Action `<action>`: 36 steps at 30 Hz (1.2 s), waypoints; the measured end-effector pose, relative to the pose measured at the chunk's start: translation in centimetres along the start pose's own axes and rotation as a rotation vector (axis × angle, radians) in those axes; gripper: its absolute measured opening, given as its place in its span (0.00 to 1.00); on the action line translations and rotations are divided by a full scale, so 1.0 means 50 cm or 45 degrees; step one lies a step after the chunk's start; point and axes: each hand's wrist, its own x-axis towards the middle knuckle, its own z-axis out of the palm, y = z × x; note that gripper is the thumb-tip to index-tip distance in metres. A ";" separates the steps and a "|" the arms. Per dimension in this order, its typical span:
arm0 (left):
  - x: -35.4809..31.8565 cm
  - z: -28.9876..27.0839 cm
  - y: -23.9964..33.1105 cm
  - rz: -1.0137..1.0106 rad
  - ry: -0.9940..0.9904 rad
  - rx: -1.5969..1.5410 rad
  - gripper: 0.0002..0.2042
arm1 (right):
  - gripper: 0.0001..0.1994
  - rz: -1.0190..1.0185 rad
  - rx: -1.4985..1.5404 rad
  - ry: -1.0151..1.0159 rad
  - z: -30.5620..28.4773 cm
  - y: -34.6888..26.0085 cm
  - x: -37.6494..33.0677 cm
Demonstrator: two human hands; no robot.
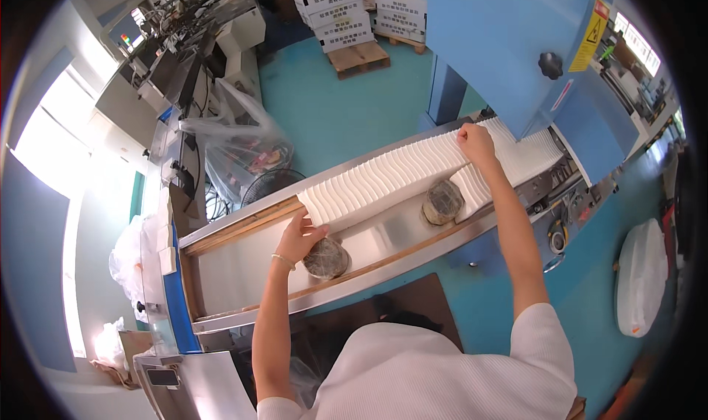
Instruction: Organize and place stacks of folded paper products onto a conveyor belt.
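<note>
A long row of white, wavy-edged paper stacks (pixel 391 171) lies along the metal trough of a machine. At the row's left end, my left hand (pixel 297 238) has its fingers and thumb apart, fingertips touching the end. Just below its thumb stands a round, tape-wrapped weight (pixel 325 258). Farther right, my right hand (pixel 478 144) is closed, its fingers curled at the top of the row; what they grip is hidden. A second wrapped round weight (pixel 442 202) stands in front of the row, against a shorter front row of the same paper (pixel 472 187).
A blue machine housing (pixel 509 44) with a black knob (pixel 550 64) rises over the trough's right end. Wooden strips (pixel 243 228) line the trough. Behind it are a clear plastic bag (pixel 247 147), a fan (pixel 273 184) and white cartons (pixel 339 22) on a pallet (pixel 359 58).
</note>
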 end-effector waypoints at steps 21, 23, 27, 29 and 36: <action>-0.083 -0.164 -0.085 -0.144 0.573 -0.883 0.28 | 0.33 -0.091 1.084 -0.733 0.164 -0.405 -0.194; -0.117 -0.171 -0.101 -0.056 0.702 -0.872 0.27 | 0.31 -0.093 1.163 -0.954 0.145 -0.461 -0.205; -0.232 -0.204 -0.049 -0.113 0.885 -0.979 0.26 | 0.27 0.015 1.525 -0.914 0.148 -0.542 -0.263; -0.324 -0.252 -0.069 0.038 1.012 -1.049 0.27 | 0.28 -0.063 1.379 -1.011 0.138 -0.623 -0.289; -0.797 -0.317 -0.235 0.235 1.609 -1.120 0.31 | 0.35 -0.684 1.225 -1.104 0.174 -0.970 -0.532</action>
